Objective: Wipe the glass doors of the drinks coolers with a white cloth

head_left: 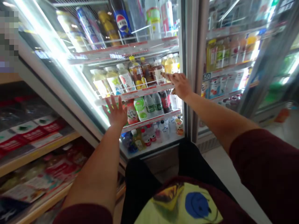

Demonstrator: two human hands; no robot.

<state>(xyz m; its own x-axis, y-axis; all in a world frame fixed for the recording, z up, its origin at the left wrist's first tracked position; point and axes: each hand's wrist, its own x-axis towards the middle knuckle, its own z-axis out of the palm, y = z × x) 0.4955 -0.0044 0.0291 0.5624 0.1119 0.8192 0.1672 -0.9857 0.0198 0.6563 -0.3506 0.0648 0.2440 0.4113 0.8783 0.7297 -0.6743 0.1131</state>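
Note:
My left hand is open with its fingers spread, in front of the left part of a lower fridge shelf and holding nothing. Close to it are a red-labelled bottle and a green-and-white bottle. My right hand reaches to the right end of the middle shelf, its fingers stretched toward a brown drink bottle. Whether a fingertip touches that bottle I cannot tell. A yellow drink bottle stands just behind this hand. Dark tea bottles with yellow caps stand further left.
Large bottles, one with a Pepsi label, fill the top shelf. Small bottles stand at the fridge bottom. The metal door frame rises right of my right hand. Wooden shelves with packaged goods stand at the left.

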